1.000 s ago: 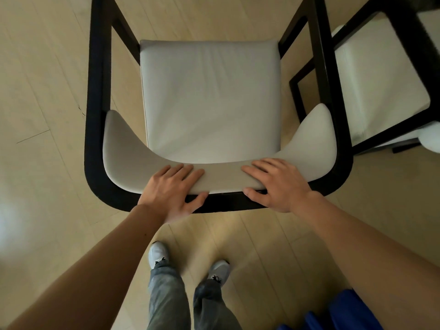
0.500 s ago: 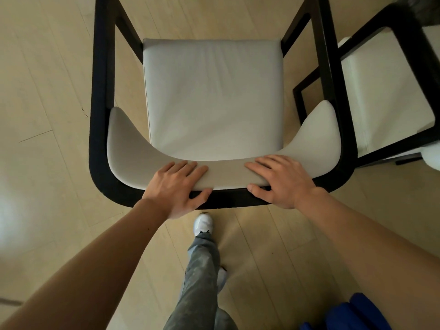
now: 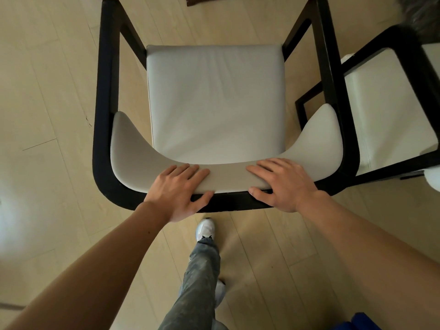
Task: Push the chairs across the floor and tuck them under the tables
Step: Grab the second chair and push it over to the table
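A black-framed armchair [image 3: 214,103] with a pale grey seat cushion and a curved padded backrest stands on the light wood floor right in front of me. My left hand [image 3: 178,189] grips the top of the backrest left of its middle, fingers over the padding and thumb on the black rail. My right hand [image 3: 283,184] grips the same backrest right of its middle in the same way. No table shows in this view.
A second black-framed chair [image 3: 390,110] with a white seat stands close against the first chair's right side. A dark mat edge [image 3: 202,0] lies on the floor beyond the chair. A grey furry thing [image 3: 421,13] is at the top right. My feet are just behind the chair.
The chair has slid forward over the floor with both hands still on the backrest. I have stepped after it, one foot now ahead of the other.
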A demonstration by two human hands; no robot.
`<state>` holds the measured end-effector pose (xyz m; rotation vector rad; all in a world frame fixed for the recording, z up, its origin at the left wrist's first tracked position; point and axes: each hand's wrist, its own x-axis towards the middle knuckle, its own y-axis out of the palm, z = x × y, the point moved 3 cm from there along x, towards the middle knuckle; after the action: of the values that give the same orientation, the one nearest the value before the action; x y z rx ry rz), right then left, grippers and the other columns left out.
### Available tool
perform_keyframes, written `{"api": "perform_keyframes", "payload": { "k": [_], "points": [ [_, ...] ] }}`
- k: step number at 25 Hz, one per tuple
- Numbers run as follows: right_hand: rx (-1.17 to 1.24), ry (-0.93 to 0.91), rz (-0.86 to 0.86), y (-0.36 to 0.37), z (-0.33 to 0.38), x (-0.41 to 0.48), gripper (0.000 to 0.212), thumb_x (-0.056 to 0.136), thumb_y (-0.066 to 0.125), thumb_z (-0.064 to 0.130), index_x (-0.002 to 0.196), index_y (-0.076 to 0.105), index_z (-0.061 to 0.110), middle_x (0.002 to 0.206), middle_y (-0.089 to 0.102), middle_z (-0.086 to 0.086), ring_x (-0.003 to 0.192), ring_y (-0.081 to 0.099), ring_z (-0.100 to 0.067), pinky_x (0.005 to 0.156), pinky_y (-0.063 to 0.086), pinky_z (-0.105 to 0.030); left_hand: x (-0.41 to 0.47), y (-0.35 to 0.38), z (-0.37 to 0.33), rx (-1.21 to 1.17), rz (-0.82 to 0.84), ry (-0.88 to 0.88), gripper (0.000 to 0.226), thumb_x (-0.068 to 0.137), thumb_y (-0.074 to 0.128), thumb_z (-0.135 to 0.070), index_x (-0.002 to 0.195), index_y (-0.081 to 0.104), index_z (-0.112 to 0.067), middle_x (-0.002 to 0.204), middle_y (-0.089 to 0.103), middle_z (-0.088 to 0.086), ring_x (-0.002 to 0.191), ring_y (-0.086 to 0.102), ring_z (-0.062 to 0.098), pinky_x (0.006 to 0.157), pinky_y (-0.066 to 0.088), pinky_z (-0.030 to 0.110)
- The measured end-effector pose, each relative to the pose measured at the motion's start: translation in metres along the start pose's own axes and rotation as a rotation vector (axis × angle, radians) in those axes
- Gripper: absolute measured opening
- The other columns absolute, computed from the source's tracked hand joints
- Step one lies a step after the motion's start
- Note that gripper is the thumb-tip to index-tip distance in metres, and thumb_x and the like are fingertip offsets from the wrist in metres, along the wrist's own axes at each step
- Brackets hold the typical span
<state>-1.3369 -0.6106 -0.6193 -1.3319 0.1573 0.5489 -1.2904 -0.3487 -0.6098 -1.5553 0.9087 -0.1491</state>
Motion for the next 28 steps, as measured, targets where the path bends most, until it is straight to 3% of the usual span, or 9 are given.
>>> {"api": "perform_keyframes", "payload": {
  "k": [11,22,28],
  "points": [
    [-0.015,-0.016,-0.007,-0.029,-0.037,0.042,0.065,0.091,0.029,0.068,0.134,0.054,0.026,0.13,0.061,-0.004,0.122,0.054,-0.025,0.102,0.04,-0.044,0.051,-0.026,0.01,-0.034,0.002,-0.038,0.067,0.092,0.03,-0.063,0.136,0.057,-0.02,0.134,0.062,0.008,0.126,0.056,0.029,0.108,0.04,0.043],
    [-0.016,-0.039,0.043,-0.082,-0.098,0.113,0.07,0.093,0.018,0.071,0.136,0.051,0.027,0.133,0.06,-0.005,0.124,0.053,-0.026,0.103,0.042,-0.045,0.136,-0.065,0.025,-0.102,0.014,-0.085,0.072,0.09,0.027,-0.067,0.141,0.052,-0.022,0.142,0.056,0.008,0.134,0.049,0.028,0.114,0.033,0.045],
    [-0.038,-0.051,0.053,-0.107,-0.13,0.146,0.069,0.093,0.022,0.07,0.139,0.051,0.028,0.136,0.058,-0.005,0.126,0.051,-0.026,0.106,0.039,-0.044,0.178,-0.081,0.033,-0.117,-0.019,-0.107,0.068,0.091,0.03,-0.068,0.137,0.053,-0.024,0.136,0.061,0.006,0.129,0.053,0.027,0.11,0.037,0.044]
  ]
}}
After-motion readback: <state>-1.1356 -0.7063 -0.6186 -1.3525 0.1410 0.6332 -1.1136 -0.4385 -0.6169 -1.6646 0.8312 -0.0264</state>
